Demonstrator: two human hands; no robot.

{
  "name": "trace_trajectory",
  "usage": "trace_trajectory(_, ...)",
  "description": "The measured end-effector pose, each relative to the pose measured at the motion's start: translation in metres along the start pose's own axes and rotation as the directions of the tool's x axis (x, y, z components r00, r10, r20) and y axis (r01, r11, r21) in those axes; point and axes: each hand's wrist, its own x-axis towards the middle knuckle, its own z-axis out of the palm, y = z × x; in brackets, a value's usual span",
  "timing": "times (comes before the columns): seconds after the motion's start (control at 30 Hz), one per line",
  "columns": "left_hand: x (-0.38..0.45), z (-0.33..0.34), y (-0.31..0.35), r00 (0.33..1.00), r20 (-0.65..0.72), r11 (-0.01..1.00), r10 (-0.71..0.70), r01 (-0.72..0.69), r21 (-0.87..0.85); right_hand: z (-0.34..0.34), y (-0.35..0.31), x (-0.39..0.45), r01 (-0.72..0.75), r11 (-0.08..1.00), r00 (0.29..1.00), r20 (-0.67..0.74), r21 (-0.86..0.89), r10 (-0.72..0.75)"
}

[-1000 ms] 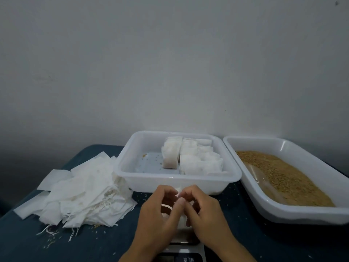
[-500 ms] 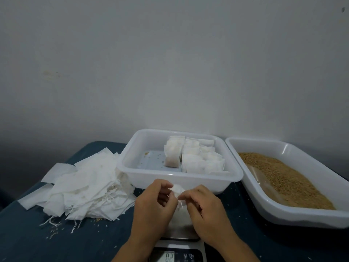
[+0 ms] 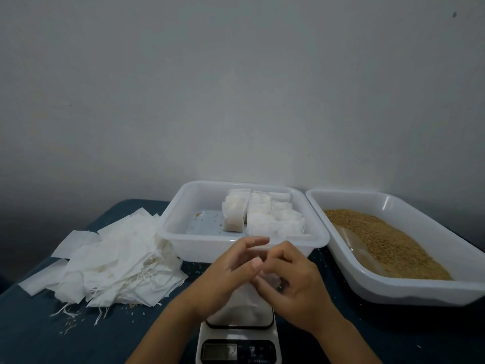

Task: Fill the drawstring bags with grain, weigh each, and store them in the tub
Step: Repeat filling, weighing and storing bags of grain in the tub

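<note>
- A small white fabric drawstring bag (image 3: 242, 308), plump with grain, is seen standing on the platform of a white digital kitchen scale (image 3: 238, 345) at the near centre of the dark blue table (image 3: 393, 337).
- The top of the bag is worked by both hands: the left hand (image 3: 231, 271) is half open with fingers spread, thumb and forefinger seeming to pinch the neck; the right hand (image 3: 291, 279) is curled over it, fingertips pinching fabric or cord. Whether a cord is gripped cannot be told.
- The step in hand is judged to be closing the bag during weighing; the scale display is too blurred to be read.
- Beyond the hands, a white plastic tub (image 3: 183, 232) is seen holding rows of filled bags in its right half; its left half is bare.
- A white tray of brown grain (image 3: 388, 240) lies to the right; a heap of empty white bags (image 3: 115, 261) lies to the left.
- Next, a cinched neck, released hands for a reading, then a lift into the tub would be called for.
</note>
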Motion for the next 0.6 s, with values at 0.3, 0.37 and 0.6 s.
trace_trajectory(0.3,0.032,0.009,0.015,0.907,0.366,0.971,-0.206,0.235,-0.035,-0.026,0.006,0.002,-0.304,0.938,0.941,0.206,0.165,0.269)
trace_trajectory(0.37,0.030,0.006,0.008,0.899,0.365,0.962,-0.243,0.271,-0.026,-0.028,0.004,0.003,-0.329,0.922,0.928,0.251,0.206,0.276)
trace_trajectory(0.6,0.020,-0.005,0.000,0.934,0.300,0.959,-0.192,0.243,-0.143,-0.030,-0.009,0.005,-0.368,0.896,0.891,0.371,0.249,0.263)
